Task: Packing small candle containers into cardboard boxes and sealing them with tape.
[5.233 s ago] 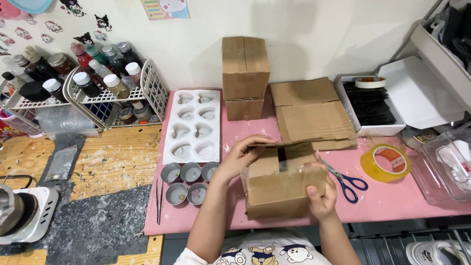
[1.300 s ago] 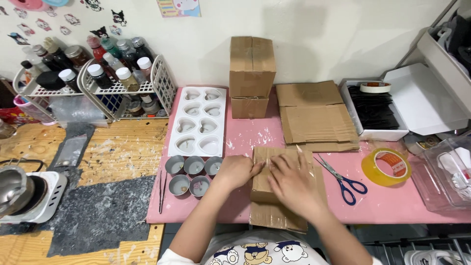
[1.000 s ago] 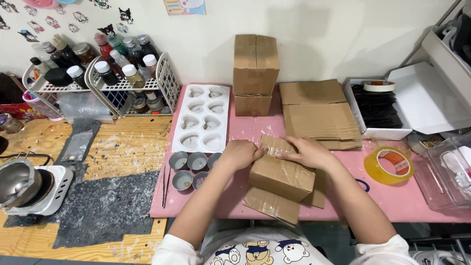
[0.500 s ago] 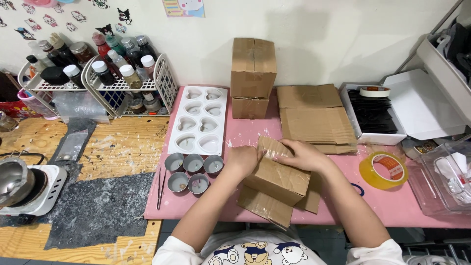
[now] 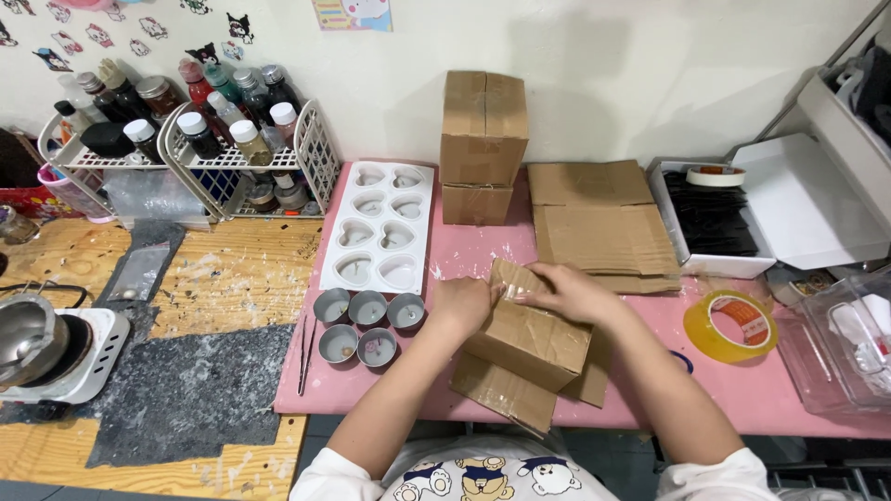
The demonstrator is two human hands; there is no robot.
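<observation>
Pressing down on the small cardboard box, both hands meet at its upper edge. The box lies tilted near the front of the pink table, its lower flaps splayed toward the person. The left hand curls against the box's left top corner, fingers bent onto the cardboard, bracing rather than closing round it. The right hand lies flat with fingers spread across the top flap, pushing it onto the box; a glint of clear tape seems to show under the fingertips, though that is hard to confirm.

To do this well, I judge the bracing hand should keep the box from sliding while the flat hand smooths outward along the seam, so the flap sits flush without creasing. The yellow tape roll lies well to the right, the small metal tins just left of the bracing hand, and the white heart-shaped mould beyond them.
</observation>
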